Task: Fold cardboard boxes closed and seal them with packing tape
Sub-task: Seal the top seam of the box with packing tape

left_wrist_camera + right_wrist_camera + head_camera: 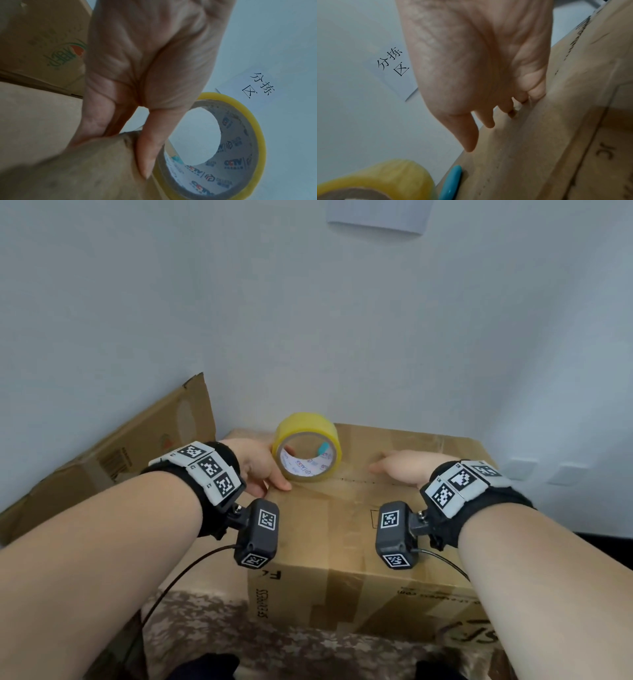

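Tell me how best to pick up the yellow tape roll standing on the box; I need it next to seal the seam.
Grip the tape roll from above, thumb through the open core and fingers over the yellow outer band. It stands on edge on the box, its hole facing the person, so the top of the ring is free. The left hand already lies beside it, thumb near its lower rim, so it is probably the handier one.

A worktop (205,611) covered in mottled brown-and-cream cloth carries a closed cardboard box (342,542); a second, opened cardboard box (113,453) stands just beside it on the left
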